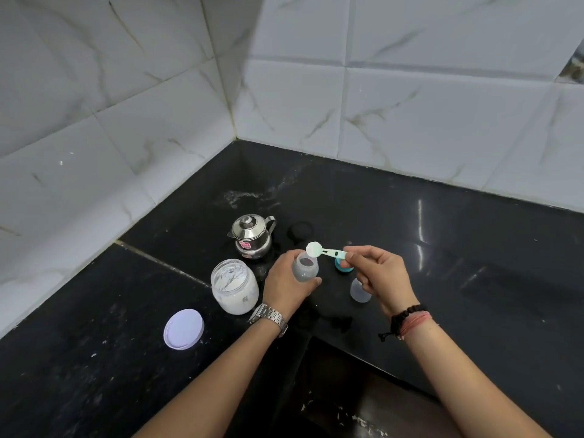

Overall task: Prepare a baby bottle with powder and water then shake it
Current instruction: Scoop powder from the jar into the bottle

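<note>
My left hand (286,287) grips a small clear baby bottle (305,267) that stands open-topped on the black counter (442,263). My right hand (377,273) pinches the handle of a pale green scoop (325,251). Its bowl, heaped with white powder, hangs just above the bottle's mouth. An open glass jar of white powder (234,287) stands left of the bottle. A small steel kettle with a lid (252,237) is behind it. The bottle's teal ring (343,267) and clear cap (360,290) lie under my right hand, partly hidden.
The jar's lilac lid (184,329) lies flat at the near left. White tiled walls meet in a corner behind the counter. Spilled powder specks dot the counter's left part. A dark recess opens below the counter's front edge between my forearms.
</note>
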